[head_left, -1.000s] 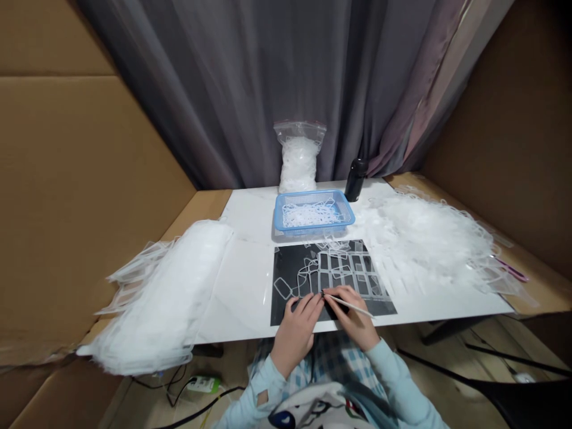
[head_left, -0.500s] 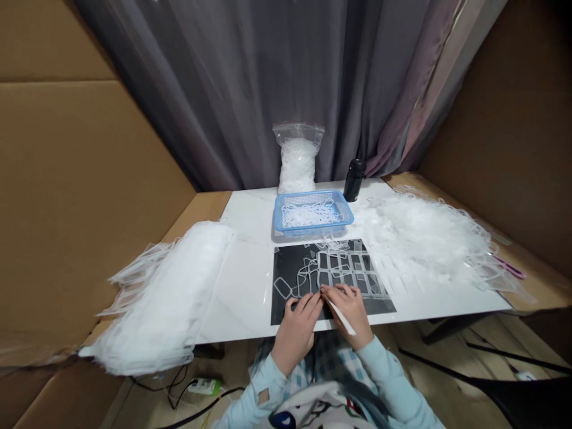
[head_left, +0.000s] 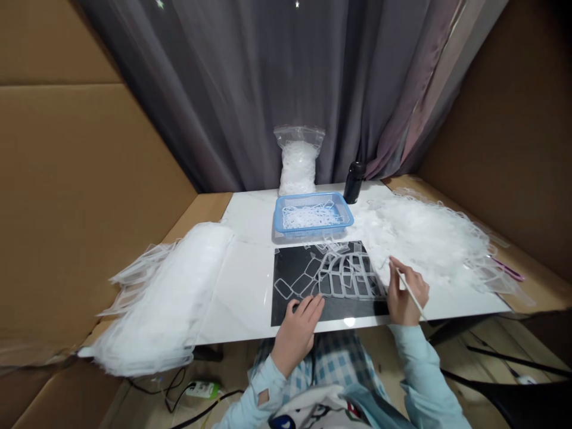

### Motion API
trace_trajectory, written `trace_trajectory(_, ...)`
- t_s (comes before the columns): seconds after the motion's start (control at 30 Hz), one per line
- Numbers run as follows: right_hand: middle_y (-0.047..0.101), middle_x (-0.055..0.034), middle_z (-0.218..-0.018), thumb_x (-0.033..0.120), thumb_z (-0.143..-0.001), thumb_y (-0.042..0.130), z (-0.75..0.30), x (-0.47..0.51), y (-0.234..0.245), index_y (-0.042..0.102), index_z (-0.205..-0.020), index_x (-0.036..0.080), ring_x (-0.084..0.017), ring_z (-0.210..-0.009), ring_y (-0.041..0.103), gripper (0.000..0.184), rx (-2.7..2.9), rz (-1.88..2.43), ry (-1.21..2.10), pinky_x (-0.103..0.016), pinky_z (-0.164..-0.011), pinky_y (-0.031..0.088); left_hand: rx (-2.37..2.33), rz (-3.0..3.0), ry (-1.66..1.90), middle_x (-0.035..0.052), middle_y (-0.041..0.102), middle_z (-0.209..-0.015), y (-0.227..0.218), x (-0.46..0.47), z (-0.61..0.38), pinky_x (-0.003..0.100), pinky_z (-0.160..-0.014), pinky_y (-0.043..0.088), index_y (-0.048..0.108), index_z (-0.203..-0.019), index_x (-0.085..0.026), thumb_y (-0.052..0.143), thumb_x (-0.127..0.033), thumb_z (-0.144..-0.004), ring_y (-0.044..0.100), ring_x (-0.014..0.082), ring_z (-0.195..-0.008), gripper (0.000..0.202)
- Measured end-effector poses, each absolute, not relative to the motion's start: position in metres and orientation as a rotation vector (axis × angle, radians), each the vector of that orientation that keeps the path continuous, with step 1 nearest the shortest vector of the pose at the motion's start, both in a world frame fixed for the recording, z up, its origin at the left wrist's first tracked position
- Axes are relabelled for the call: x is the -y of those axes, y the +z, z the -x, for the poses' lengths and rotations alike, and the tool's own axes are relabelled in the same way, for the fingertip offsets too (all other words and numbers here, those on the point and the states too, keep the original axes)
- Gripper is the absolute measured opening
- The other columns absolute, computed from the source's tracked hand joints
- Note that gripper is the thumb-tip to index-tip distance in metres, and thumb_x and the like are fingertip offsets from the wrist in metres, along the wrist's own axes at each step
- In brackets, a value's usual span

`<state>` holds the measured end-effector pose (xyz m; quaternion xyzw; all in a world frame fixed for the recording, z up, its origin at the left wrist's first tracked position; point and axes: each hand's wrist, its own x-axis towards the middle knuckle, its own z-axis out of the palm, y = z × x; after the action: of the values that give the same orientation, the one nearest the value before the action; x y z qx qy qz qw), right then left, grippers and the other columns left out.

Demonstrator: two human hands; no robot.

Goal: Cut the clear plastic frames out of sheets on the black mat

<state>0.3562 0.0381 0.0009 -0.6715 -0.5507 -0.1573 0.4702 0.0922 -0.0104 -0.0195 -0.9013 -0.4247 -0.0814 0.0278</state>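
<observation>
Translucent white plastic loops [head_left: 344,280] lay linked in a grid on a black rectangular mat [head_left: 290,268]. I saw the left hand [head_left: 297,336] resting open on the mat's near edge, while the right hand [head_left: 404,298] pinched a slim white stick [head_left: 418,308] closed between its fingers, just beside a fluffy heap of white loops [head_left: 429,232].

On my feed, the left hand [head_left: 297,336] lies flat on the near edge of a black mat [head_left: 295,292], fingers touching it. The right hand [head_left: 406,295] pinches a thin white stick [head_left: 409,289] just off the mat's right edge, beside a heap of white plastic loops [head_left: 424,235]. A linked grid of loops [head_left: 344,277] sits on the mat. Farther off stand a blue plastic basket [head_left: 313,229], a zip bag [head_left: 298,161] and a black bottle [head_left: 354,182].
</observation>
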Motion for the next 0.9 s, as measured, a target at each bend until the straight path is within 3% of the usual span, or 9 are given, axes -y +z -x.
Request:
trace_trajectory(0.17,0.070,-0.0098,-0.101,0.039,-0.096,0.049,-0.348,-0.041,0.008,0.067,-0.100,0.019,-0.026,-0.097,0.064,0.027,1.393,1.495,0.009,-0.038,-0.083,0.048,1.271,2.848,-0.410,0.0069,0.049,-0.139,-0.023,0.011,-0.087,0.040,-0.100,0.034,0.044,-0.139,-0.018,0.040,-0.002,-0.078,0.042,0.0237,-0.122,0.062)
trace_trajectory(0.27,0.068,-0.0085,-0.103,0.039,-0.095,0.050,-0.333,-0.046,0.008,0.065,-0.093,0.021,-0.025,-0.104,0.062,0.023,1.492,1.340,0.289,-0.039,-0.090,0.048,1.239,2.875,-0.506,0.0113,0.054,-0.127,-0.024,0.011,-0.085,0.037,-0.092,0.041,0.047,-0.136,-0.018,0.037,0.000,-0.079,0.050,0.0232,-0.110,0.060)
trace_trajectory(0.37,0.068,-0.0085,-0.102,0.039,-0.095,0.050,-0.316,-0.052,0.006,0.064,-0.089,0.021,-0.025,-0.105,0.061,0.023,1.587,1.248,0.462,-0.040,-0.093,0.048,1.171,2.903,-0.617,0.0104,0.058,-0.119,-0.023,0.013,-0.084,0.033,-0.085,0.044,0.050,-0.133,-0.019,0.040,-0.004,-0.084,0.053,0.0211,-0.101,0.051)
trace_trajectory(0.47,0.068,-0.0080,-0.103,0.039,-0.095,0.050,-0.303,-0.059,0.004,0.064,-0.088,0.022,-0.025,-0.106,0.061,0.023,1.632,1.207,0.554,-0.040,-0.093,0.047,1.249,2.903,-0.756,0.0071,0.057,-0.122,-0.015,0.015,-0.086,0.036,-0.090,0.040,0.052,-0.130,-0.023,0.051,-0.020,-0.088,0.051,0.0218,-0.108,0.041)
trace_trajectory(0.57,0.069,-0.0063,-0.102,0.039,-0.094,0.052,-0.295,-0.067,0.001,0.065,-0.091,0.022,-0.023,-0.103,0.063,0.022,1.636,1.190,0.671,-0.039,-0.092,0.047,1.429,2.825,-0.857,0.0076,0.052,-0.134,-0.003,0.010,-0.091,0.040,-0.103,0.031,0.048,-0.133,-0.022,0.053,-0.033,-0.091,0.044,0.0231,-0.122,0.044)
trace_trajectory(0.73,0.069,-0.0032,-0.097,0.043,-0.093,0.051,-0.291,-0.074,-0.008,0.065,-0.095,0.022,-0.021,-0.095,0.064,0.025,1.634,1.213,0.871,-0.035,-0.089,0.048,1.494,2.808,-0.653,0.0080,0.040,-0.147,0.009,-0.011,-0.104,0.043,-0.111,0.022,0.034,-0.145,-0.018,0.043,-0.038,-0.098,0.032,0.0225,-0.135,0.052)
trace_trajectory(0.9,0.069,-0.0028,-0.095,0.041,-0.093,0.052,-0.290,-0.072,-0.012,0.065,-0.093,0.022,-0.021,-0.094,0.064,0.024,1.674,1.213,0.833,-0.034,-0.088,0.048,1.552,2.879,-0.571,0.0058,0.044,-0.145,0.001,-0.023,-0.113,0.048,-0.110,0.022,0.041,-0.140,-0.018,0.039,-0.043,-0.099,0.037,0.0220,-0.132,0.048)
